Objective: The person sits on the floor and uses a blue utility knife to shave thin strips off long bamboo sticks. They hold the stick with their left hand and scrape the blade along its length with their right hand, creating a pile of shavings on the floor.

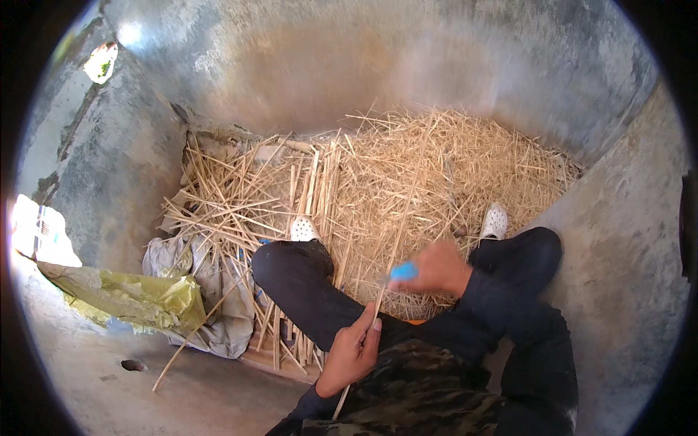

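My left hand (352, 351) is closed around a long thin bamboo strip (399, 236), with the thumb lying along it. The strip slants from beside my waist, up past my knees and over the pile of shavings. My right hand (438, 269) is blurred by motion and wrapped round a small blue-handled tool (403, 271). That tool meets the strip a little above my left hand. Its working end is too smeared to make out, though it looks like a short blade.
Pale curled shavings (465, 167) heap up before my feet. Loose split sticks (229, 185) lie to the left, beside a crumpled grey-white sack (233, 320) and a torn yellowish sheet (138, 294). Concrete walls (378, 65) rise close by. My white clogs (303, 229) rest by the shavings.
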### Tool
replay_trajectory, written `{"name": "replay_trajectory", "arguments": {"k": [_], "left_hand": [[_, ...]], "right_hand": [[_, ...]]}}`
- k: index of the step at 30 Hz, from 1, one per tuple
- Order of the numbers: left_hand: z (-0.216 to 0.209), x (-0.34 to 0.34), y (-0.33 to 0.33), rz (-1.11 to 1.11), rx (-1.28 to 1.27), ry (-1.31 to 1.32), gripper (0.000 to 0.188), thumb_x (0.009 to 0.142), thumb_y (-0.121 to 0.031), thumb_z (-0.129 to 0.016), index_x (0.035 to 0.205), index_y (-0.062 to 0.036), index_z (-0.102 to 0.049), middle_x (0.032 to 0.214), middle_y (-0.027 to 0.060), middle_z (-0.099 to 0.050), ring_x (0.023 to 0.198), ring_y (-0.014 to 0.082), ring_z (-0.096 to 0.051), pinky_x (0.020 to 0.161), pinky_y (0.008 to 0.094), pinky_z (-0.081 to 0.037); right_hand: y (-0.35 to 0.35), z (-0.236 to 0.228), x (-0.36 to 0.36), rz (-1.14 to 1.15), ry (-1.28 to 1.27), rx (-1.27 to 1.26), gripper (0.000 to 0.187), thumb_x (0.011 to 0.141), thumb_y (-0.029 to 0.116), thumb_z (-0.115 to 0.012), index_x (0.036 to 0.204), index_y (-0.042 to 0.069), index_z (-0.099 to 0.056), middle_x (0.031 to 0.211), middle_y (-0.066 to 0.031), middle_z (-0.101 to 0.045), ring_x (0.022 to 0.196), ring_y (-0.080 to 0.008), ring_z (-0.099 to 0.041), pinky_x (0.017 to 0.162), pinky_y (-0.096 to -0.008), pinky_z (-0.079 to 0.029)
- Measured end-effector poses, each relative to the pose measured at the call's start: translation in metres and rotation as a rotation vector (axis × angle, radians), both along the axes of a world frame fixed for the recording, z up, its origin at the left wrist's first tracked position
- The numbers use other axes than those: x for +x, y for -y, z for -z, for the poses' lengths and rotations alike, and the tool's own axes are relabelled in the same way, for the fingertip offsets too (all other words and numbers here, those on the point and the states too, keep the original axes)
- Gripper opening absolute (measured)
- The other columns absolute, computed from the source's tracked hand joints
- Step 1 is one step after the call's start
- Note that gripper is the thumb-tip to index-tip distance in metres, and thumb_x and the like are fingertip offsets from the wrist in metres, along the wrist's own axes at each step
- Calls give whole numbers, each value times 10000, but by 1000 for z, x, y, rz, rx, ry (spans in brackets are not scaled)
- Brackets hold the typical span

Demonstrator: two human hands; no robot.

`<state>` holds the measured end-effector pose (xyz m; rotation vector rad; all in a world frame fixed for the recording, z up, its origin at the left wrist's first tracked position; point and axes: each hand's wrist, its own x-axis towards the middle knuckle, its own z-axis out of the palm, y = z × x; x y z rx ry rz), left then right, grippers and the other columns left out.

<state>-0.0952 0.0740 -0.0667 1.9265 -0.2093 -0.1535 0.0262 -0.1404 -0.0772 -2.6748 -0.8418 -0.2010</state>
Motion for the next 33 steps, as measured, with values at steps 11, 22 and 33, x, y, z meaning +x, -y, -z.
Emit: {"name": "replay_trajectory", "arguments": {"k": [11, 22, 33], "left_hand": [[-7, 1, 2, -31, -40, -75, 399, 944, -79, -514, 1300, 90, -452, 598, 147, -372, 536, 77, -361, 466, 271, -329], [-19, -1, 7, 70, 29, -66, 404, 956, -97, -502, 1315, 76, -439, 631, 165, -440, 557, 94, -405, 517, 275, -375], [-13, -25, 9, 255, -171, -301, 386, 1013, -177, -449, 1360, -7, -451, 666, -51, -354, 610, 30, -322, 551, 195, -299]], "right_hand": [[14, 10, 15, 61, 93, 49, 725, 711, 788, -537, 535, 88, -608, 441, -102, -510, 427, -281, -567, 425, -396, -420], [61, -4, 88, 270, 193, -104, 755, 777, 789, -442, 559, 93, -635, 484, -97, -534, 436, -242, -549, 433, -400, -398], [274, 36, 196, 1230, -27, 178, 924, 826, 796, -328, 814, -66, -662, 744, -237, -643, 721, -372, -645, 646, -493, -474]]}}
